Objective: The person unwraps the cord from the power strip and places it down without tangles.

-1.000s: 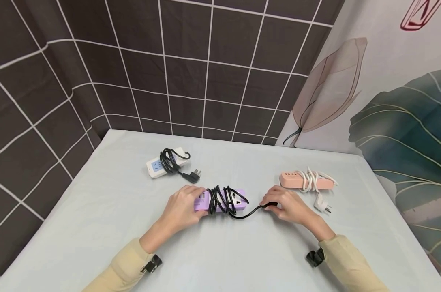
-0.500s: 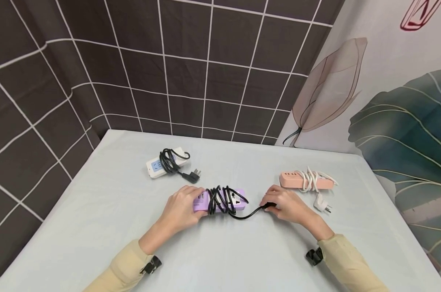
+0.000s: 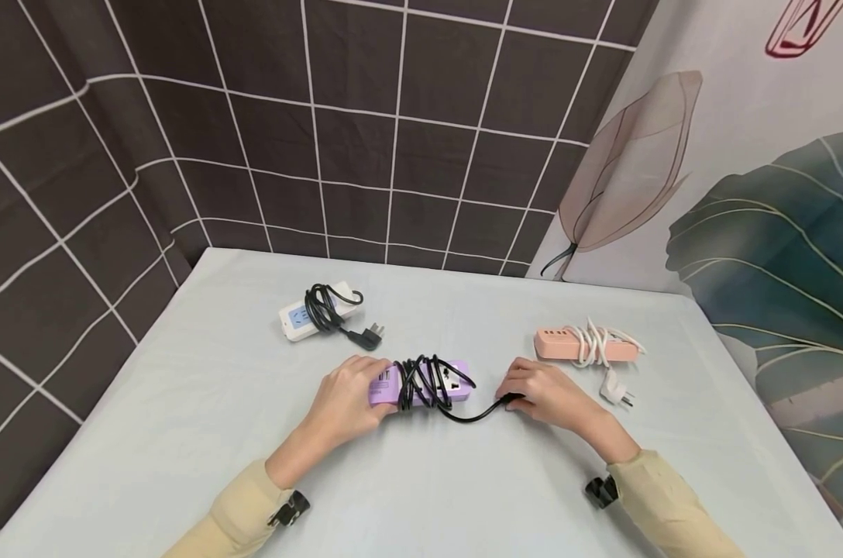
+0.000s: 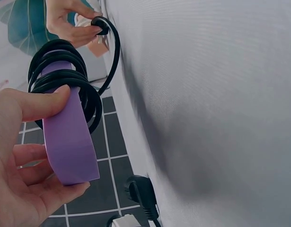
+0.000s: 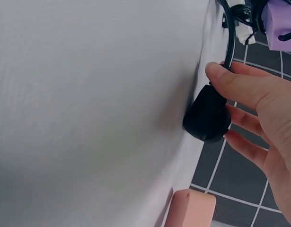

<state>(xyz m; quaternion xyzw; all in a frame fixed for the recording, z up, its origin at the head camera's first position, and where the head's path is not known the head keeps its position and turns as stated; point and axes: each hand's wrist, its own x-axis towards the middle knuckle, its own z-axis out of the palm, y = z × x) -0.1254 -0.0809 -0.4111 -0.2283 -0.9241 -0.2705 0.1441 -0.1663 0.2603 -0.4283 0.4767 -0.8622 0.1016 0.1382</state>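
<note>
A purple power strip [image 3: 385, 387] with a black cord [image 3: 428, 383] wound round its middle lies near the table's centre. My left hand [image 3: 352, 399] grips its left end; in the left wrist view the thumb lies on one side of the purple strip [image 4: 72, 142] and fingers on the other. From the windings the cord runs right to my right hand [image 3: 543, 393]. There, in the right wrist view, thumb and fingers pinch the cord's end at a black plug [image 5: 207, 116]. The plug's prongs are hidden from me.
Behind my left hand lies a white power strip [image 3: 298, 319] with a coiled black cord and black plug [image 3: 367, 336]. Behind my right hand sits a pink power strip [image 3: 557, 345] wrapped in white cord, its white plug [image 3: 613, 386] in front. A dark gridded curtain [image 3: 352, 147] backs the table.
My right hand has shifted slightly, and the stretch of cord between it and the purple strip sags a little lower. The left hand and the other strips look unmoved.
</note>
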